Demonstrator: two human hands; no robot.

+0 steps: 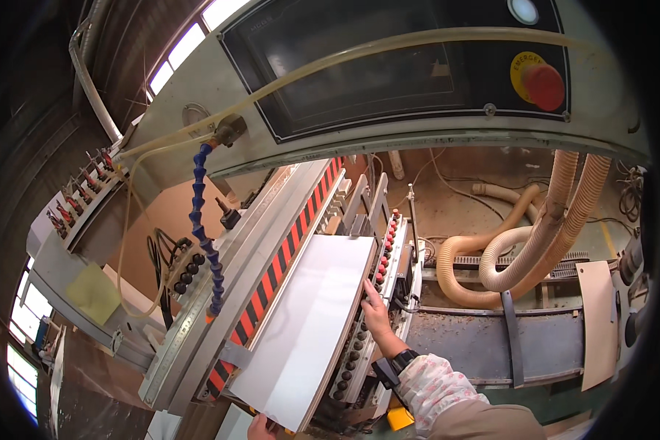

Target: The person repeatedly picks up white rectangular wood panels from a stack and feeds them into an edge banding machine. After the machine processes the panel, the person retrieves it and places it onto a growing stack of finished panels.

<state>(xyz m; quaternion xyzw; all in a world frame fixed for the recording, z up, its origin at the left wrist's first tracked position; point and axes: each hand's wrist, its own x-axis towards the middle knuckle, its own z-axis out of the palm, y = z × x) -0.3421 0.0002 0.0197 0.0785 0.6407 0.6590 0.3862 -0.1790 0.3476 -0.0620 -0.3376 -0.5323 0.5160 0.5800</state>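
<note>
A long white panel [308,315] lies flat on the machine's bed, slanting from near left to far right. At its right edge rests my right hand [378,317], fingers stretched out along the edge beside a row of small rollers [356,345]. By the panel's near end, my left hand [261,427] shows only in part at the lower rim of the picture. Its fingers are closed on the panel's near edge, and the rest of it is out of view. A dark device is strapped at my right wrist.
Above the bed stretches a machine housing with a dark screen [359,66] and a red stop button [544,86]. A striped red-and-black guard [286,253] runs left of the panel, near a blue jointed hose [199,213]. Thick ribbed hoses [462,286] coil at right.
</note>
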